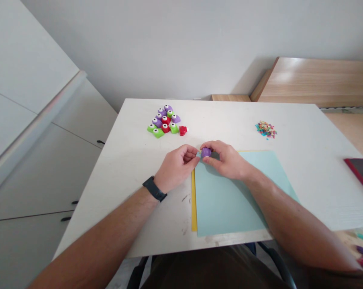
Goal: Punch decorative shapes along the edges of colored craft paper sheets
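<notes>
My right hand [226,159] is closed around a small purple craft punch [206,152] over the top left corner of a light blue sheet [232,204]. Just left of it, my left hand [181,164] pinches the corner of the paper between thumb and fingers; a dark watch band is on that wrist. A yellow sheet [194,208] shows along the left edge, beneath the blue one. The underside of the punch is hidden.
Several purple, green and red punches [165,127] lie in a group at the back left. A pile of small colourful paper pieces [266,129] is at the back right. A dark red-edged object [362,172] lies at the table's right edge.
</notes>
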`<state>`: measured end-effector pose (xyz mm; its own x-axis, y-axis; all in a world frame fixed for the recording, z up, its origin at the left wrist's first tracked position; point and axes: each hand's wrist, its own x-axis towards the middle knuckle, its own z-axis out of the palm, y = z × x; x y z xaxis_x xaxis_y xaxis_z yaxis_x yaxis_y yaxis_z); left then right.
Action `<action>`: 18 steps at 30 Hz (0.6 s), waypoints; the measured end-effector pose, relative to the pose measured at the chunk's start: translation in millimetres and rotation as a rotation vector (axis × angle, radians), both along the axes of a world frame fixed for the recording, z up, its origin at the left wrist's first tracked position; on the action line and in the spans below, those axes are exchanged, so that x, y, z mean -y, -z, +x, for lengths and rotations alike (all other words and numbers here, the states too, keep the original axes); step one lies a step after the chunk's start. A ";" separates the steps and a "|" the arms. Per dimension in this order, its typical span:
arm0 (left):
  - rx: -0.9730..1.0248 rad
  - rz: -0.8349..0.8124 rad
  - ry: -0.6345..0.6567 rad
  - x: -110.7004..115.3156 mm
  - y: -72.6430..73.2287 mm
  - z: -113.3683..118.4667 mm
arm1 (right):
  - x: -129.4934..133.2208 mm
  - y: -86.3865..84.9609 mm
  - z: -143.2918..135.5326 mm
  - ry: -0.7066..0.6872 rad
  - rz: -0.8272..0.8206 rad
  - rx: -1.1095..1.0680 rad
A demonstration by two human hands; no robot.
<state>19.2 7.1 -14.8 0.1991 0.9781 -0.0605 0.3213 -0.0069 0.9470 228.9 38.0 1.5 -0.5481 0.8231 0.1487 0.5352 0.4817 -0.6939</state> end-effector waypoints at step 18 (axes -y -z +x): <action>-0.022 -0.001 0.001 0.6 -2.6 0.9 | -6.7 -2.6 18.7 0.020 -0.119 -0.054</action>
<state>20.1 6.5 -12.2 0.1989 0.9778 -0.0658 0.3423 -0.0064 0.9396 247.6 44.7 4.1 -0.5253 0.8473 0.0785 0.5039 0.3841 -0.7737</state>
